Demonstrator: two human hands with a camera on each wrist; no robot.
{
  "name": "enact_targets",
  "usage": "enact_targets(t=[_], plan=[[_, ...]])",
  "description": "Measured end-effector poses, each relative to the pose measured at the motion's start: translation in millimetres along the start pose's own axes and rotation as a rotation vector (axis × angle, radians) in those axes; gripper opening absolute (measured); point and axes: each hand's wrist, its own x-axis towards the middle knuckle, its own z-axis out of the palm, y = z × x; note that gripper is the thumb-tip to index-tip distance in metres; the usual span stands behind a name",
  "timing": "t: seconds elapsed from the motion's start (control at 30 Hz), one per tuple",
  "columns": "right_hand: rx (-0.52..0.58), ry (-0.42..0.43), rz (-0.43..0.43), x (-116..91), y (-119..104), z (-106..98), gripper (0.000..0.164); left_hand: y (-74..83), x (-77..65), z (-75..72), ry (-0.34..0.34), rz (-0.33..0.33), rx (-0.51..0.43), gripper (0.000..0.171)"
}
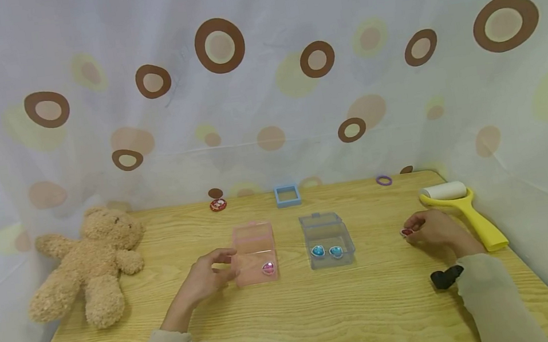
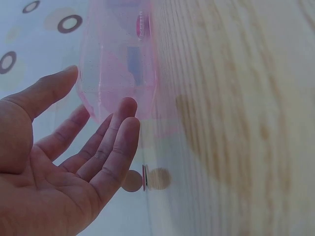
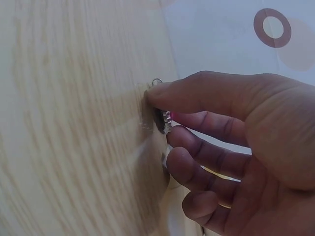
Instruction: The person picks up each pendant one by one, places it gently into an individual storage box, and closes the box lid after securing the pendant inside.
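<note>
Pinches a red gem between thumb and fingers of the right hand, close to the table at four o'clock in the head view, with a lint roller at three o'clock from it. Holds nothing in the left hand, with fingers loosely bent, at nine o'clock beside the pink box; cannot tell whether touching. Has a pink gem toward five o'clock in that box and two blue gems in the grey box at three o'clock from it.
</note>
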Motion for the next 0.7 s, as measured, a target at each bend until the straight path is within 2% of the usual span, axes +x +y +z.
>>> enact_targets(t=[0.13, 0.4, 0.7], plan=[[0.014, -0.005, 0.006, 0.3, -0.8, -0.2, 0.033, 0.2, -0.1, -0.3, 0.006, -0.008, -0.006, 0.046], [0.014, -0.025, -0.009, -1.7, -3.5, -2.6, 0.032, -0.8, 0.1, -1.4, -0.005, 0.018, 0.001, 0.046], [0.027, -0.04, -0.025, -0.4, -3.8, -4.1, 0.031, -2.8, 1.2, 0.0, 0.009, 0.001, -0.009, 0.046]])
